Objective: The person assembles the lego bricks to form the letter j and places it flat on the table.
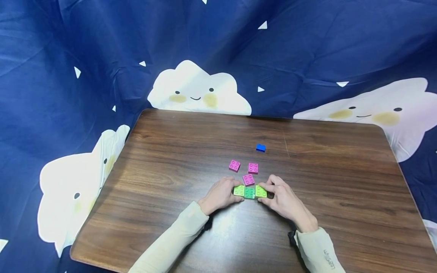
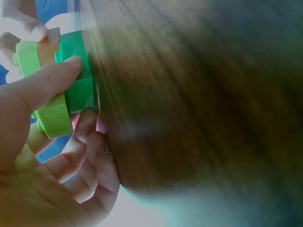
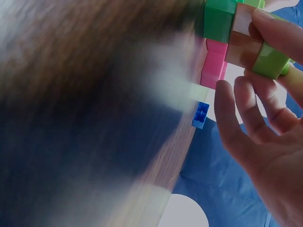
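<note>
Both hands meet at a small assembly of toy building bricks low over the table. My left hand point(image 1: 220, 194) grips its left end, the thumb lying across a green brick point(image 2: 79, 97) and a light green brick point(image 2: 54, 117). At the other end my right hand point(image 1: 286, 201) pinches a brown brick point(image 3: 244, 49) with another light green brick point(image 3: 270, 61) on its top. Studs of a green brick point(image 1: 249, 193) show between the two light green ones. Just behind the assembly lies a pink brick point(image 1: 248, 179).
Two more pink bricks, one to the left point(image 1: 234, 165) and one to the right point(image 1: 253, 168), lie farther back. Beyond them sits a blue brick point(image 1: 261, 148). The brown wooden table point(image 1: 164, 159) ends at a dark blue cloth point(image 1: 273, 64) with cloud prints.
</note>
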`<action>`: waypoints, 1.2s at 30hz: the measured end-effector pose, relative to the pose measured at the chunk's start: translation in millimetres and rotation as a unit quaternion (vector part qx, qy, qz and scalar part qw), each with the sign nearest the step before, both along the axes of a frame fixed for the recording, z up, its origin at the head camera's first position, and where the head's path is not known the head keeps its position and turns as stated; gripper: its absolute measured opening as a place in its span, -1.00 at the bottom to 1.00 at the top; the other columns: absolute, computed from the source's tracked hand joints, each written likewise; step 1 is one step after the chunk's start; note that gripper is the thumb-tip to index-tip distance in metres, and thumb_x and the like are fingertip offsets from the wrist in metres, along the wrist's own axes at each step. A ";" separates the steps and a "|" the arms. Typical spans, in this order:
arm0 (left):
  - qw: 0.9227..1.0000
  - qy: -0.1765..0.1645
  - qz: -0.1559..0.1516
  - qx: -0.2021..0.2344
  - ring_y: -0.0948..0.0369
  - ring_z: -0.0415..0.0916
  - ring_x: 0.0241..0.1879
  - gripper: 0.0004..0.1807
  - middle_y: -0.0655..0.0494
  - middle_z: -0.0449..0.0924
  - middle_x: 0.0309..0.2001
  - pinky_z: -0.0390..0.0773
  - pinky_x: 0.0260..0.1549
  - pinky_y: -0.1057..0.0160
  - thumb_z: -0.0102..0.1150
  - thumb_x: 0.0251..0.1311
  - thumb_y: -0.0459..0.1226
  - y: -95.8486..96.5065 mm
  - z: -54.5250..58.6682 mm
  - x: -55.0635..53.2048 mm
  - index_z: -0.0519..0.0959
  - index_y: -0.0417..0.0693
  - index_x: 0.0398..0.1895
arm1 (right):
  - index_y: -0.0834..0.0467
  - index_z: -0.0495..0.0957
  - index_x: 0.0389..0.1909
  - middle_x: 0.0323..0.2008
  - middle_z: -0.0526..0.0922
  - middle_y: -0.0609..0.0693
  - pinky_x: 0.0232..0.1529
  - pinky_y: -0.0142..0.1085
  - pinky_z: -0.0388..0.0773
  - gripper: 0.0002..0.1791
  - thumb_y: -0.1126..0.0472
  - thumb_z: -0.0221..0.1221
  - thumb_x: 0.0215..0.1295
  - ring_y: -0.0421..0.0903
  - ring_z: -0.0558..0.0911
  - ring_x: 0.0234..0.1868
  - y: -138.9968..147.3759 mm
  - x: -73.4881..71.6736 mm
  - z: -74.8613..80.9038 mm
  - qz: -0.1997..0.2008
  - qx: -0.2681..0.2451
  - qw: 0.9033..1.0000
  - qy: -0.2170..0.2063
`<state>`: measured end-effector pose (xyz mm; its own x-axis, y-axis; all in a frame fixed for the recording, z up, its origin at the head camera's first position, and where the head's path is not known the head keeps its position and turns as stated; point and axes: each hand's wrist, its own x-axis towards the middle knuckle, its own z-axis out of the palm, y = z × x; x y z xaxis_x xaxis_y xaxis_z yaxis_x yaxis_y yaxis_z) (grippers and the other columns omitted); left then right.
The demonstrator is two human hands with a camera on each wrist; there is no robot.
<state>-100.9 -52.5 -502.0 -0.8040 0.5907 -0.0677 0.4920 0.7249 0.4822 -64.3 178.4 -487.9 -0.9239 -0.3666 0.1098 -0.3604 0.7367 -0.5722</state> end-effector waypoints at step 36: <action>1.000 -0.028 0.003 0.010 0.33 0.49 -0.31 -0.69 0.27 0.64 -0.32 0.48 -0.25 0.36 0.42 -0.01 -0.10 1.1 0.7 -2.6 0.67 0.09 -0.17 | 0.11 0.57 0.11 -0.13 0.48 -0.08 -0.12 -0.21 0.46 -0.52 0.13 0.35 0.13 -0.18 0.48 -0.17 -2.9 -0.1 -1.1 -0.009 -0.002 0.996 -0.084</action>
